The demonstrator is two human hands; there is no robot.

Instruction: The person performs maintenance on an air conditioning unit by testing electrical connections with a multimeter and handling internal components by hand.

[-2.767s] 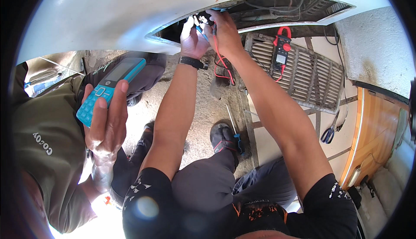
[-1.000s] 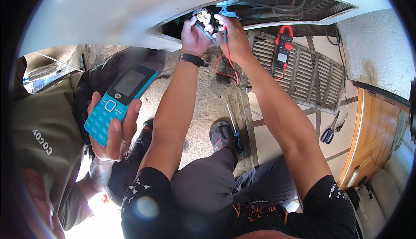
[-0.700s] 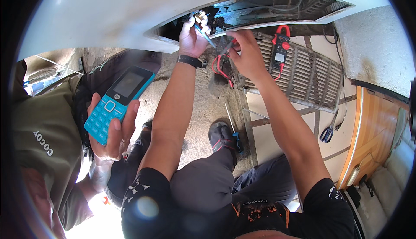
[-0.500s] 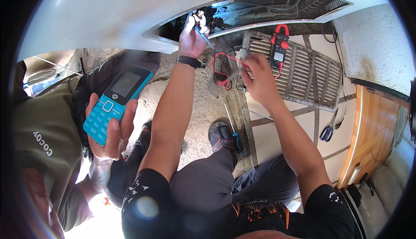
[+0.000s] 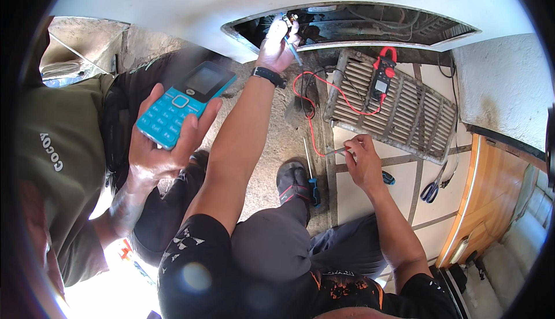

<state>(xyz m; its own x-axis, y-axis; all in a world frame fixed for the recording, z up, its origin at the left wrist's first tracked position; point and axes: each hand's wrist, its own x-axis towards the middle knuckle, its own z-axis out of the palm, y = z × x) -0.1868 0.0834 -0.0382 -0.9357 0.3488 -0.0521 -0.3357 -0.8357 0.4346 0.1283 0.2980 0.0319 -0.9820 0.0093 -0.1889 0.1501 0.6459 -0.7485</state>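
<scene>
My left hand reaches into the long opening in the white panel. Its fingers close around a small part with a brassy bit showing, whose kind I cannot make out. A slim blue strip runs down beside that hand. Lower right, my right hand pinches the end of a red test lead between thumb and fingers. That lead loops back to a red and black clamp meter, which lies on a slatted grille. A black lead curls near the opening.
At left, another person's hand holds up a blue keypad phone. A screwdriver lies beside my shoe. A second blue and black handle and dark-handled scissors are on the tiles. Wooden furniture stands at right.
My right hand has moved down toward me and slightly right, drawing the red lead out. My left hand stays at the opening. The other person's phone appears higher and further right.
</scene>
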